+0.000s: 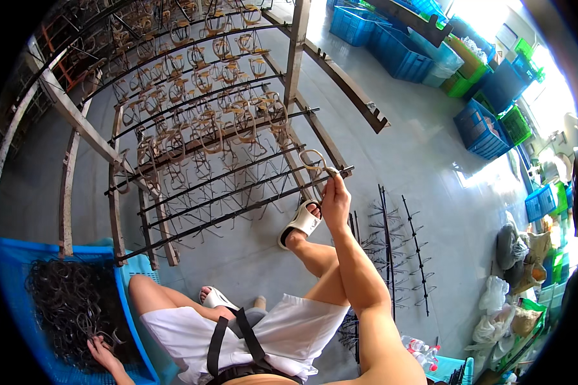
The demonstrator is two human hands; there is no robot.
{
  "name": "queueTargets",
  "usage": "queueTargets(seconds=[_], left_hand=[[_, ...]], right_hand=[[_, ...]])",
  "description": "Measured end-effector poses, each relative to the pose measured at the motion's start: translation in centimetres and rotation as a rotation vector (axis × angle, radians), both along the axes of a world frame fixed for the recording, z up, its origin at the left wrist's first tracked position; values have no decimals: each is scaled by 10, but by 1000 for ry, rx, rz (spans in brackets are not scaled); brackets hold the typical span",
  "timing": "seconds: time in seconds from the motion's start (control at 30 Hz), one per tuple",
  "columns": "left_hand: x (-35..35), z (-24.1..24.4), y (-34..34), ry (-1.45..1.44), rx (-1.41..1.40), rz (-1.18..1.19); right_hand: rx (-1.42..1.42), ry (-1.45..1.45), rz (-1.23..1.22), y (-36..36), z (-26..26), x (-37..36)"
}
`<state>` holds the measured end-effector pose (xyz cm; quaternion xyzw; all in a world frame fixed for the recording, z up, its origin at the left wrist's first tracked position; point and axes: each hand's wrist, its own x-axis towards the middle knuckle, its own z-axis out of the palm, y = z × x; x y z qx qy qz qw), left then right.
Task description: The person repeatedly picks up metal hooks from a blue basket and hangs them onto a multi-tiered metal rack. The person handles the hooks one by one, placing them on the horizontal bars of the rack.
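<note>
My right hand [336, 197] pinches a small curved frame-shaped piece [313, 161], pale yellowish, at the right end of the nearest black hooked bar [236, 216] on the metal rack [318, 120]. Further back on the rack, many similar brownish looped pieces [202, 130] hang from hooks on the bars. The hooks of the nearest bars hang without pieces. At lower left, my left hand [101, 353] reaches into a blue plastic crate [139, 327] and touches the heap of dark curved pieces [67, 308]; its fingers are partly hidden, and whether it grips one cannot be told.
Loose black hooked rods [389, 250] lie on the grey floor right of my leg. A notched metal beam [347, 86] juts out beyond the rack. Blue crates [400, 53] and plastic bags [496, 293] line the right side. Bottles [416, 346] stand near a turquoise basket [450, 365] at lower right.
</note>
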<state>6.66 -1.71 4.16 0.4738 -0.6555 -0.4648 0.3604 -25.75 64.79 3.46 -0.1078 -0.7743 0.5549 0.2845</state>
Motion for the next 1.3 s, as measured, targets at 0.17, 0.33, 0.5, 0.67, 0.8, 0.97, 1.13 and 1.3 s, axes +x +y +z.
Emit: queueTargets(seconds=[0.17, 0.33, 0.5, 0.67, 0.8, 0.97, 1.13, 1.3], left_hand=[[-25, 42, 47, 284, 355, -261], [-44, 65, 107, 332, 456, -438], [-68, 69, 151, 334, 487, -784], [-107, 65, 200, 233, 601, -865], [-134, 89, 239, 128, 354, -1137], [-148, 79, 242, -2, 225, -1609], [-155, 79, 247, -73, 861, -1587], [-160, 51, 266, -163, 720, -1516]], right_hand=[[-365, -28, 50, 9, 3, -8], [328, -293, -64, 22, 37, -31], [412, -713, 85, 22, 57, -70], [527, -639, 24, 41, 36, -77], [973, 1, -280, -42, 68, -25], [526, 129, 1173, -179, 103, 77], [239, -272, 1470, -183, 79, 94], [523, -46, 1170, -164, 77, 102]])
